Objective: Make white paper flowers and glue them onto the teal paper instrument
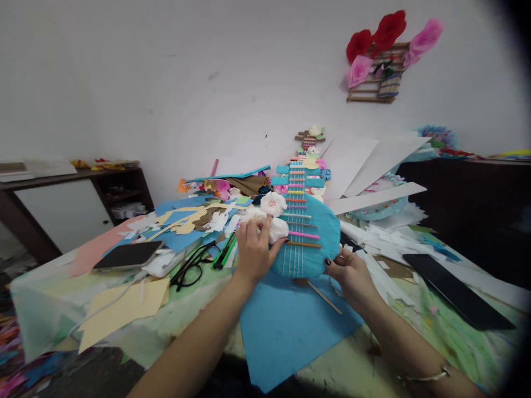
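A blue paper guitar (327, 221) stands tilted up over the table, with white strings and coloured sticks laid across its front. White paper flowers (274, 204) sit along its left edge. My left hand (255, 249) is closed at that edge, its fingers on a lower white flower and its thumb against the guitar's body. At the lower right, my right hand (348, 271) pinches the guitar's rim between thumb and fingers. Behind the guitar's neck, more small paper flowers and a little brown stick piece (309, 138) show. What lies behind the body is hidden.
A blue sheet (290, 331) and a thin wooden stick (326, 297) lie under the guitar. Left are a green cutter (224, 251), black glasses (193, 265), a phone (128, 256) and paper scraps. A long black slab (456, 290) lies right, among white paper strips.
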{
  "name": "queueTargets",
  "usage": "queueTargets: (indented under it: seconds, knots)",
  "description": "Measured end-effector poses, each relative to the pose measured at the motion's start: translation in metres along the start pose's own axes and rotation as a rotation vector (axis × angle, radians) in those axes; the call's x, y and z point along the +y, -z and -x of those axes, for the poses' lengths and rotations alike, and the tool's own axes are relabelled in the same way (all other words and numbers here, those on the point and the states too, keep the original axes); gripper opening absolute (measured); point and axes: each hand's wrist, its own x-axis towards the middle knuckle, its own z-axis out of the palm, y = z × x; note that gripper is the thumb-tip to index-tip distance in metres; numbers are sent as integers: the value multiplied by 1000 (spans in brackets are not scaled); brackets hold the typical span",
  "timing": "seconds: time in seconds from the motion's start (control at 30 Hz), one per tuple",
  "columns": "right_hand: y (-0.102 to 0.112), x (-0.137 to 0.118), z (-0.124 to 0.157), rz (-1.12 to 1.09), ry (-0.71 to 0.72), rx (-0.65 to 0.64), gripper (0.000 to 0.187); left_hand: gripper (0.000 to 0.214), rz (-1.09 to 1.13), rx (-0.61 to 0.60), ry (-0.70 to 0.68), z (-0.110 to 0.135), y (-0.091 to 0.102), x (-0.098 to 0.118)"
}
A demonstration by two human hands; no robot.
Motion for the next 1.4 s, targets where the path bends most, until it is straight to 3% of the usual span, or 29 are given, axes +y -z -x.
queueTargets:
  seconds: [0.3,0.53,0.83,1.03,1.4]
  knots:
    - [-1,-1,1,2,-9,5,31,50,6,55,75,0,-3,3]
    - [0,1,0,6,-3,11,28,35,31,31,3,2,0,4]
    - [-2,0,2,18,7,-26,30,54,-1,-7,75,0,2,12]
    - [-3,2,3,30,22,-58,31,39,-52,20,128,-3,1,14]
    - [-4,4,3,30,3,-53,28,42,39,82,126,-2,-1,4]
